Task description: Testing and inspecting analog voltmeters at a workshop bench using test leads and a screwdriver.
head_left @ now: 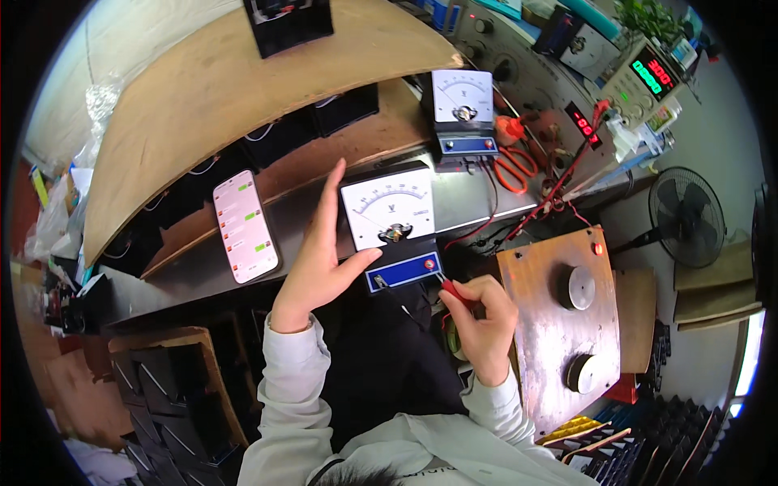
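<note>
An analog voltmeter [393,212] with a white dial and black case stands tilted at the bench's front edge, before me. On its blue terminal strip [403,273] are a metal post at left and a red-ringed terminal at right. My left hand [318,255] holds the meter's left side, fingers stretched along the case and thumb against the front. Between the fingers of my right hand [484,317] is a red test lead [456,293], its metal tip at the red-ringed terminal. A dark lead with a metal end hangs below the left post.
A phone [245,227] lies left of the meter. Behind it, black cases sit under a wooden shelf [267,81]. A second voltmeter [463,101], orange-handled scissors [515,170] and a power supply [644,81] are farther right. Nearer stands a wooden box with two knobs [559,324].
</note>
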`<state>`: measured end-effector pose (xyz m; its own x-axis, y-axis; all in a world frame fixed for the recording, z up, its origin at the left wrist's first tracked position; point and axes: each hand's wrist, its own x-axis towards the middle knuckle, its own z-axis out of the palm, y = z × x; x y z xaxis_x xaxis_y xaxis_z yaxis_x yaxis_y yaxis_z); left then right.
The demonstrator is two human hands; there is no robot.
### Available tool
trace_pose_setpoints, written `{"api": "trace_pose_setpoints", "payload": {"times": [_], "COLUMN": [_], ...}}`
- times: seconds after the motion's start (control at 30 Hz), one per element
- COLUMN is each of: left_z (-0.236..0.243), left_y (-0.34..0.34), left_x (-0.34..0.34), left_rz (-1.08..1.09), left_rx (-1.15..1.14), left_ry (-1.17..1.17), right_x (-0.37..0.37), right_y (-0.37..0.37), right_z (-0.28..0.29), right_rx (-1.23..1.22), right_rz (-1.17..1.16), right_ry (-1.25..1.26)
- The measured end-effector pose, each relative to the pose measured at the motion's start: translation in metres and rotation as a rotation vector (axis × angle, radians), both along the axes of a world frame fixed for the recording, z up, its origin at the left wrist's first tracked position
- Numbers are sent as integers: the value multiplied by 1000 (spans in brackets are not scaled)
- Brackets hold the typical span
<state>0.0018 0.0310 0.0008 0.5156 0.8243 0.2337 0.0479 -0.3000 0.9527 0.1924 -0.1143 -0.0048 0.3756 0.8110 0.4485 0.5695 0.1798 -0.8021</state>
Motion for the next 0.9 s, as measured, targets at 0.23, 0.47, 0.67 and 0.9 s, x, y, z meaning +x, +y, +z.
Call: {"api": "trace_pose_setpoints", "payload": {"times": [0.23,0.47,0.67,0.9], "left_z": [3,-3,1,-2], "left_y": [1,3,1,1], "left_x": [1,-1,-1,-2], "left_rz": [-5,-9,0,-8], "left_rx": [-34,50,10,118], "left_ry": [-27,62,-10,51], "right_x": [-9,-12,-15,-21], "right_y": [18,18,28,26], "right_z": [-3,-12,4,16], "right_rx": [-80,-43,29,-28], "right_rz": [-31,-74,-41,-146], "right_ry": [129,194,-32,39]}}
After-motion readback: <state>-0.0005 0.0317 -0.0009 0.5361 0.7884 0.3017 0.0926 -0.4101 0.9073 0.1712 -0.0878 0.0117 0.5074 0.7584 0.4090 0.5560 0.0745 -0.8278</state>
